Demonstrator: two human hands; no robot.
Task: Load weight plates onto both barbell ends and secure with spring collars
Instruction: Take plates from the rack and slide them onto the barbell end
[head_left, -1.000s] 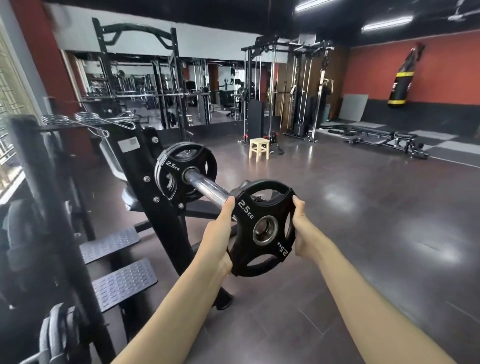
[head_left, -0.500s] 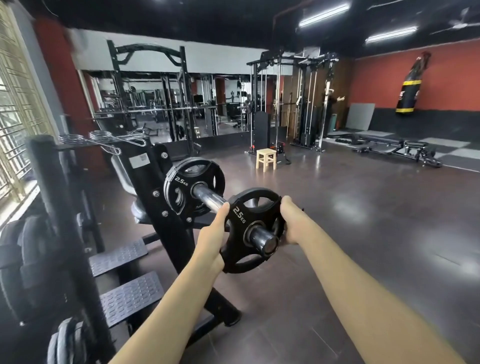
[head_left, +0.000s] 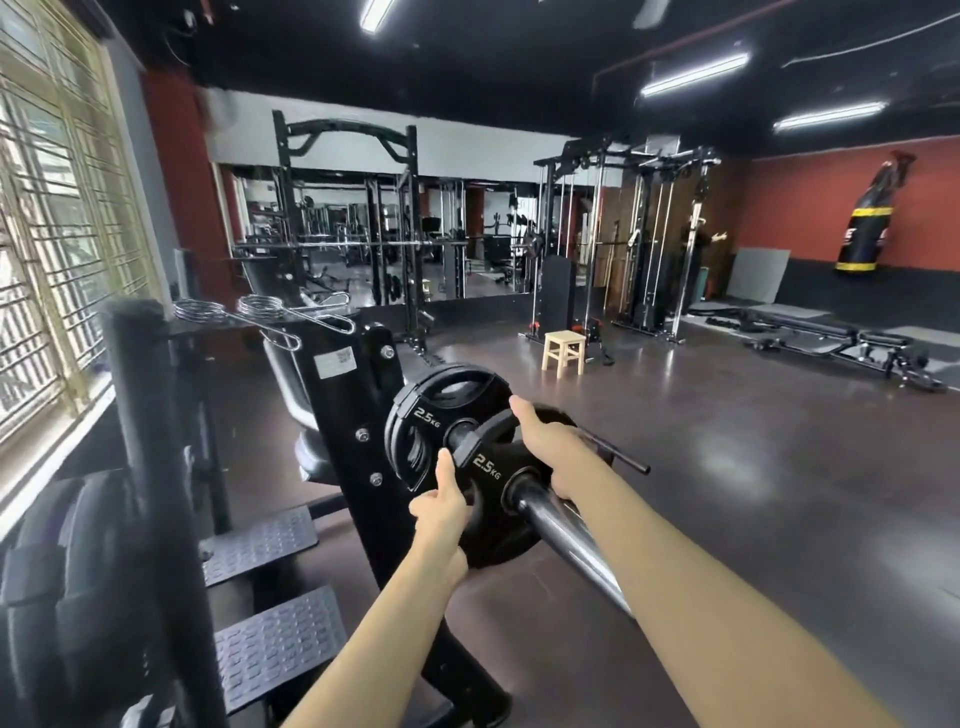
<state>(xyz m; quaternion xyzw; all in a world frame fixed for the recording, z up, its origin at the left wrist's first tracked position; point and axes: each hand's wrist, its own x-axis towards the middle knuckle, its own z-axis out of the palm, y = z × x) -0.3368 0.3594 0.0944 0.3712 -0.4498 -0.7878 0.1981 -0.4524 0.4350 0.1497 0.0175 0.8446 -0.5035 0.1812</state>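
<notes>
Between both hands, second 2.5 kg plate (head_left: 488, 512) on barbell sleeve (head_left: 566, 540), left hand (head_left: 441, 506) and right hand (head_left: 550, 447) gripping its rim

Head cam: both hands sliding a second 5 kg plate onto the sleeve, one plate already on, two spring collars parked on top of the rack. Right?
Not quite: the head view shows the plate in hand marked 2.5 kg, not 5 kg. The rest holds: left hand and right hand hold it on the barbell sleeve, the loaded plate sits behind it, and two spring collars lie on the rack.
</notes>
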